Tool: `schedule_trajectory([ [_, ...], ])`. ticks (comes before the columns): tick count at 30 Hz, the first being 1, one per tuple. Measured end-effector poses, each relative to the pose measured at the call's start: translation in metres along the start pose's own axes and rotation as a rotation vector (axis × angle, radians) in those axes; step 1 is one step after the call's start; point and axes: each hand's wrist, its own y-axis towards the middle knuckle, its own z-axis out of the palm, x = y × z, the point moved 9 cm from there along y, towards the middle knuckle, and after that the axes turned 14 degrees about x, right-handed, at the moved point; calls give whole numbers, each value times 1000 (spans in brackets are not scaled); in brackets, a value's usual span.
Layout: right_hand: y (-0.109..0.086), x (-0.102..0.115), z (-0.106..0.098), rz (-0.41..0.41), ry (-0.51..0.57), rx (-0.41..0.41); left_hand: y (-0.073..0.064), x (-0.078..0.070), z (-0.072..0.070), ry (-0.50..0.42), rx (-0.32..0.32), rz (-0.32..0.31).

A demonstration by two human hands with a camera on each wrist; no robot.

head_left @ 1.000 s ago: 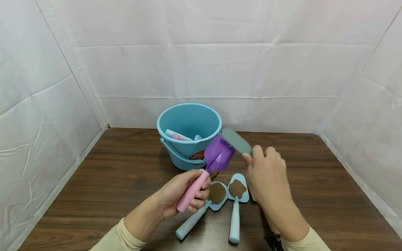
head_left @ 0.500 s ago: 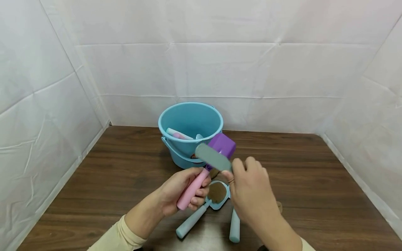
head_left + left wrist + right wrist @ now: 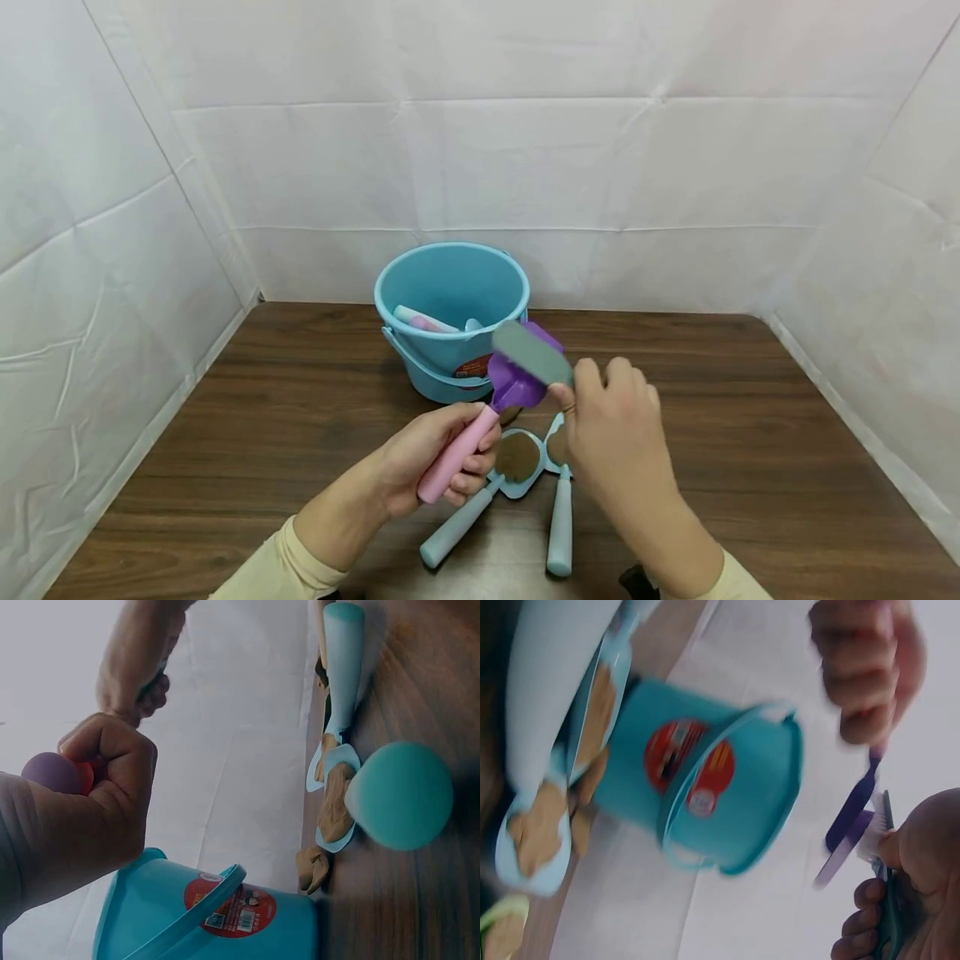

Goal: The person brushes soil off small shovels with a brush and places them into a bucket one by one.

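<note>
In the head view my left hand (image 3: 420, 458) grips the pink handle of a toy shovel (image 3: 517, 387) whose purple blade points up and away. My right hand (image 3: 618, 433) holds a brush (image 3: 534, 354) with a grey-green back across that blade. The right wrist view shows white bristles (image 3: 871, 838) turned toward the purple blade; there the shovel is blurred. Below the hands lie two light-blue toy shovels, the left one (image 3: 459, 529) and the right one (image 3: 560, 533), bearing brown, clay-like material. My right hand hides part of the right one.
Behind the shovels stands a blue bucket (image 3: 423, 362) with its handle down, holding pastel-handled pieces. A brown lump (image 3: 311, 870) lies near its base. A green-rimmed piece (image 3: 502, 930) shows at the right wrist view's lower left. White sheeting (image 3: 525, 167) encloses the wooden table (image 3: 262, 433).
From the blade's far edge, the brush swept left and down toward the handle, then came partway back right and up. The purple blade tilted and turned back. My left hand stayed nearly in place.
</note>
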Motion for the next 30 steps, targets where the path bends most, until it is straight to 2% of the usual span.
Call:
schedule_trajectory([
  [5, 9, -37, -1, 132, 10, 11, -2, -2, 0, 25, 13, -10],
  [9, 9, -47, -3, 168, 35, 38, -1, -2, 0, 19, 12, -10],
  [12, 7, -36, -3, 154, 69, 93, -1, -1, -3, 12, -2, -10],
  [14, 4, -21, -3, 108, 85, 122, -1, -1, -4, 8, -11, -9],
  [19, -7, 23, -1, -66, 77, 112, -2, -3, -4, -4, -4, 5],
  [22, -11, 37, 2, -116, 47, 98, -3, -4, -3, -3, 7, 16],
  [26, -9, 32, 2, -105, 28, 68, -3, -4, -3, 8, -1, 6],
  [30, -1, 9, 4, -20, 45, 93, -3, -2, -5, 30, -24, -18],
])
